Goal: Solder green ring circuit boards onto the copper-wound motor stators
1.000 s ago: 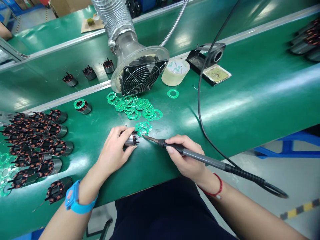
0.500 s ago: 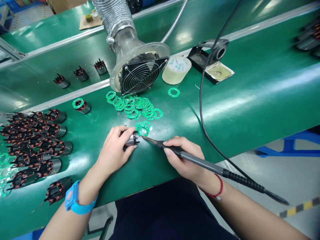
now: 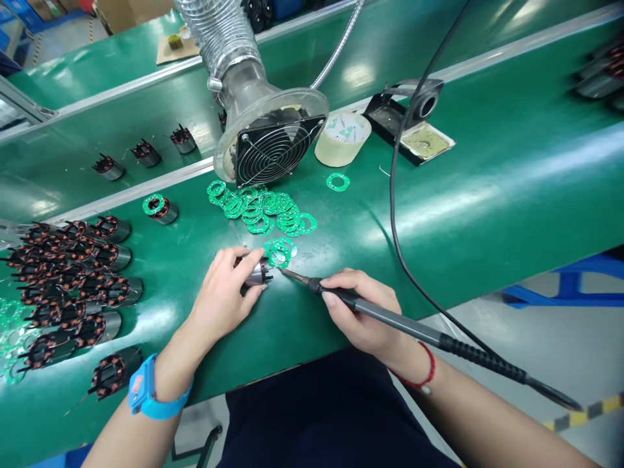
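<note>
1. The three small dark stators (image 3: pixel 145 153) on the far belt have slid further left of the round clear-hooded extraction fan (image 3: pixel 273 146) than a second ago, while both hands have barely budged.
2. Left hand (image 3: pixel 221 296), straight out from the fan toward the person: thumb and fingers are closed around a small grey metal stator (image 3: pixel 256 274), which lies on its side on the green belt (image 3: pixel 487 195).
3. Right hand (image 3: pixel 363 311), nearer the person and a little right of the fan: the fingers are wrapped pen-style round a slim grey soldering iron (image 3: pixel 390 318), with its tip just beside the stator's end.
4. A green ring-shaped circuit board (image 3: pixel 279 252) sits at that end, on the fan side of the tip. I cannot tell whether the tip touches it.
5. A heap of green ring boards (image 3: pixel 260 209) lies right at the fan's foot. A cream tape roll (image 3: pixel 342 138) sits just right of the fan, and a crowd of copper-wound stators (image 3: pixel 68 279) lies well to its left.
</note>
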`<state>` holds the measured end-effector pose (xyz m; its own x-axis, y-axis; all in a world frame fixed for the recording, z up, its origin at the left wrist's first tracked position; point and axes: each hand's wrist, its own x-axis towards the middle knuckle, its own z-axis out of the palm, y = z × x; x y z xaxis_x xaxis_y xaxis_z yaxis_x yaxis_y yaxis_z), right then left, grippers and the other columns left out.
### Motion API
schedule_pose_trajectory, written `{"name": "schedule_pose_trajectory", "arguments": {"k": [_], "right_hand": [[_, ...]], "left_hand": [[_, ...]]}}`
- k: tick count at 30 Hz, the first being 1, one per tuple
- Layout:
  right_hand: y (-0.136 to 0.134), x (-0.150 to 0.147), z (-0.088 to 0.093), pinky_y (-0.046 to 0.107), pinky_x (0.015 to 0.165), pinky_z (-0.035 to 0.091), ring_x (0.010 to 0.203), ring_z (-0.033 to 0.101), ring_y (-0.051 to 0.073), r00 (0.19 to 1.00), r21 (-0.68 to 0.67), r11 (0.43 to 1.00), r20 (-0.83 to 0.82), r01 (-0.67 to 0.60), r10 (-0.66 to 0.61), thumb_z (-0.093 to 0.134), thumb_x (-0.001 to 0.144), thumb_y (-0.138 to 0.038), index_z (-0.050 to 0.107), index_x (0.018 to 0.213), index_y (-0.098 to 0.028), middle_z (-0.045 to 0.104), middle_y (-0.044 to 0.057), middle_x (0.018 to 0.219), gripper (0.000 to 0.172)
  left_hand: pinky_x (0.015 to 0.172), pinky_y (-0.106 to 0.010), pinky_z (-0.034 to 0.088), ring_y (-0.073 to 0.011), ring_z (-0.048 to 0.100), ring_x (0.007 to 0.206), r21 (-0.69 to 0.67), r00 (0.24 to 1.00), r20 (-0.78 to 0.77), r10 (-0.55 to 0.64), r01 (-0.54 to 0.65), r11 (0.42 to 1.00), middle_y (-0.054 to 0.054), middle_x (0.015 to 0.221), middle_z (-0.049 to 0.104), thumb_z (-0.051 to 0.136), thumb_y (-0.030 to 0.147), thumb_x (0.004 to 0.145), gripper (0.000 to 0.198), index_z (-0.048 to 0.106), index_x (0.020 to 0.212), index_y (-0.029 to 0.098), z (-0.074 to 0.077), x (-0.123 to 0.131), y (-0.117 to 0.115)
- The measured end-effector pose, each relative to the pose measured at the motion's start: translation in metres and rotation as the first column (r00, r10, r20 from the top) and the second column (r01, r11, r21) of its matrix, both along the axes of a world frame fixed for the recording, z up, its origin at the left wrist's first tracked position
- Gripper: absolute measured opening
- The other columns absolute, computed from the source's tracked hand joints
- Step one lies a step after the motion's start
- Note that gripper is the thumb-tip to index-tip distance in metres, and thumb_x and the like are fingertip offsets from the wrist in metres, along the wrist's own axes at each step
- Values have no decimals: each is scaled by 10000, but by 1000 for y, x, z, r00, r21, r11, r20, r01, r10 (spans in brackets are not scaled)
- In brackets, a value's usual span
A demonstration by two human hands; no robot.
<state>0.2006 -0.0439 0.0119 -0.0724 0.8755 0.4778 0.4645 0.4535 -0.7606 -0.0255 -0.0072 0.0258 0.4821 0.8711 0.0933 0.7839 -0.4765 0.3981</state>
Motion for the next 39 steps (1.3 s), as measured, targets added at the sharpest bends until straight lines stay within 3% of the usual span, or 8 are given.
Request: {"name": "schedule_pose_trajectory", "arguments": {"k": [5, 9, 14, 20, 24, 28, 34, 39], "right_hand": [[-3, 3, -9, 286, 546, 524, 584, 641, 156, 996, 38, 996, -54, 77, -75, 592, 825, -197, 616, 939, -231, 686, 19, 733, 121], [1, 4, -13, 317, 736, 576, 753, 716, 173, 998, -173, 984, -50, 35, -45, 532, 902, -245, 526, 1237, -237, 741, 32, 899, 335], [11, -10, -4, 289, 706, 571, 762, 704, 167, 999, -383, 923, -38, -12, -3, 548, 883, -279, 525, 1193, -246, 709, 7, 830, 313], [16, -35, 1, 302, 778, 557, 850, 691, 156, 904, -365, 929, -414, -59, -105, 557, 889, -297, 476, 1181, -269, 667, 14, 911, 304], [24, -36, 0, 275, 632, 544, 675, 645, 135, 878, -346, 897, -470, -274, 87, 472, 936, -317, 429, 1241, -255, 646, -3, 803, 314], [28, -34, 1, 353, 757, 543, 805, 634, 179, 953, -229, 926, -123, -299, 277, 518, 895, -273, 424, 1276, -239, 646, 32, 887, 394], [37, -12, 4, 426, 875, 512, 1008, 622, 236, 973, -31, 981, 125, -191, 194, 569, 865, -301, 435, 1278, -230, 658, 107, 1131, 440], [65, 17, 1, 406, 850, 515, 894, 655, 221, 988, 49, 995, 120, 89, -94, 571, 851, -296, 487, 1219, -210, 687, 116, 1097, 387]], "left_hand": [[921, -434, 452, -258, 502, 1066, -29, 1000, 18, 12, -11, 1000, -117, 1150, 532, 581, 204, 836, 432, 481, 1256, 190, -1, -1, 0], [930, -401, 448, -237, 527, 1061, -101, 987, 124, 105, -93, 991, -96, 1130, 552, 620, 236, 809, 411, 485, 1195, 190, 1, 1, -1], [906, -357, 460, -213, 574, 1026, -274, 919, 316, 236, -150, 950, -60, 1108, 581, 652, 296, 783, 415, 470, 1147, 214, 6, 5, -9], [923, -358, 464, -215, 584, 1058, -418, 912, 374, 170, 2, 908, -72, 1156, 597, 667, 315, 783, 476, 438, 1188, 213, 4, 9, -14], [963, -418, 426, -249, 547, 1108, -259, 954, 295, 56, 24, 966, -99, 1190, 602, 653, 264, 792, 454, 459, 1197, 198, -7, 17, -10], [936, -451, 428, -263, 541, 1074, -144, 982, 183, 50, -23, 989, -98, 1112, 620, 600, 212, 791, 362, 496, 1137, 184, -11, 27, -13], [1093, -506, 327, -300, 327, 1361, -231, 997, 82, 9, 10, 973, -162, 1463, 361, 598, 206, 745, 691, 313, 1374, 180, 36, -12, -6], [1104, -451, 321, -287, 406, 1303, 121, 890, -58, 452, -443, 888, -150, 1362, 434, 552, 259, 816, 531, 411, 1313, 138, 86, -99, 86]]}}
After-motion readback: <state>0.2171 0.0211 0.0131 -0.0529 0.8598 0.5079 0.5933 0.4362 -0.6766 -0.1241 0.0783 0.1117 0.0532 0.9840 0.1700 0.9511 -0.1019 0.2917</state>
